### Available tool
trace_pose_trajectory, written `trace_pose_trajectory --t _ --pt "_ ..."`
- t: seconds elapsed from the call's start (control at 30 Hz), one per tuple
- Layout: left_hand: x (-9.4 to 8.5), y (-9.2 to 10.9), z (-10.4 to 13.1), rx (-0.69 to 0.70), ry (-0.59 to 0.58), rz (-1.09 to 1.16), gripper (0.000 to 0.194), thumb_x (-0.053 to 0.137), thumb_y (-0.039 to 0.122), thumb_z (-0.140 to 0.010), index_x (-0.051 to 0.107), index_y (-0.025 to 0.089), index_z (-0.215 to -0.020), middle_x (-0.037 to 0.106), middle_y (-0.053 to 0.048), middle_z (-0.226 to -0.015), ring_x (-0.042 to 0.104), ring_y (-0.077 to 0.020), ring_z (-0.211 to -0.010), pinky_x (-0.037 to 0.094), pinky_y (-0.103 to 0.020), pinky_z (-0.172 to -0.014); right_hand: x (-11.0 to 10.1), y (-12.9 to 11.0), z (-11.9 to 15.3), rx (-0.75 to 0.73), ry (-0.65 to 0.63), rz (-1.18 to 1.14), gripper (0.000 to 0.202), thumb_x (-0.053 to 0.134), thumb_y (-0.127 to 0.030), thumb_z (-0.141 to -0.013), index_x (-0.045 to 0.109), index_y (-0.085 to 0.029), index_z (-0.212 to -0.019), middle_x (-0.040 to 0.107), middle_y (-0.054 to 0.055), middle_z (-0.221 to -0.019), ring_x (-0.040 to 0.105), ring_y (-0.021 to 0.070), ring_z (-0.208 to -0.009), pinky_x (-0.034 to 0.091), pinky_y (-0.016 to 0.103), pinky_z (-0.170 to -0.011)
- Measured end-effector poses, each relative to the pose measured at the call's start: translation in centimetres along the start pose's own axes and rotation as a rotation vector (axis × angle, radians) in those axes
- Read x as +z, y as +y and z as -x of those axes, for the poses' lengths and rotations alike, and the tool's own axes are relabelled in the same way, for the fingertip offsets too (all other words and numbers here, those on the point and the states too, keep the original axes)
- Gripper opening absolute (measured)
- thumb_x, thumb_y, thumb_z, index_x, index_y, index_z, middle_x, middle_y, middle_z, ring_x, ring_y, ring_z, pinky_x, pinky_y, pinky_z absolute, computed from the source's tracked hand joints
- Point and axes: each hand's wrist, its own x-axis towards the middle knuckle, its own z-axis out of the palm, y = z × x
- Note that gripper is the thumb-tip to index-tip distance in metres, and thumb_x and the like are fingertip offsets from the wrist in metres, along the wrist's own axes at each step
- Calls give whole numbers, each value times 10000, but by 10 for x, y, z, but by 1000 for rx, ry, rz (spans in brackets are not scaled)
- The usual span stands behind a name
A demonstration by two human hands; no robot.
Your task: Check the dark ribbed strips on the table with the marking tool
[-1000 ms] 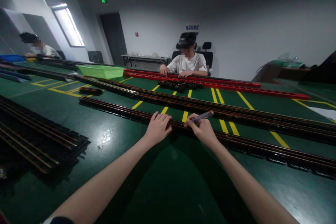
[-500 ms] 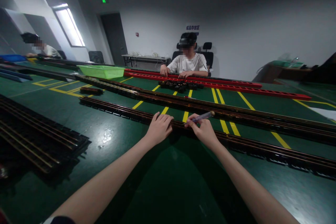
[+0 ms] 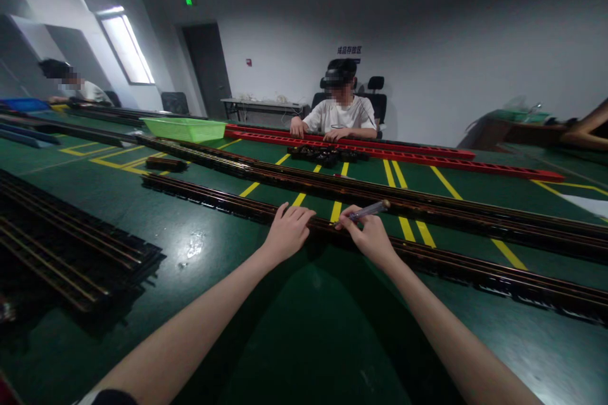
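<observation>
Across the green bench (image 3: 280,329) before me runs a long dark strip (image 3: 441,261), passing beneath both hands. My left hand (image 3: 288,228) lies over it, fingers curved across the top, probably to keep it from sliding; whether they pinch it I cannot tell. My right hand (image 3: 369,239) is closed around a clear-handled tool (image 3: 370,209), held like a pen and slanted so the lower end points down at the strip between my hands, which I judge suits fine control. Compared with half a second ago, both hands and the tool look almost unmoved, but another person's arm (image 3: 591,130) now shows at the right edge.
</observation>
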Motion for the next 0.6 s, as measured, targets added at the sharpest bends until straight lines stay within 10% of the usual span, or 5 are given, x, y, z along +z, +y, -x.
trace_pose_trajectory --t 0.6 --pt "-1 0 1 -21 25 2 423 353 43 -841 567 200 -1170 615 -38 -1210 520 -190 -1150 248 -443 -1098 -4 3 0 25 38 14 170 502 -271 -819 576 -211 -678 702 32 -666 662 221 -716 454 310 -679"
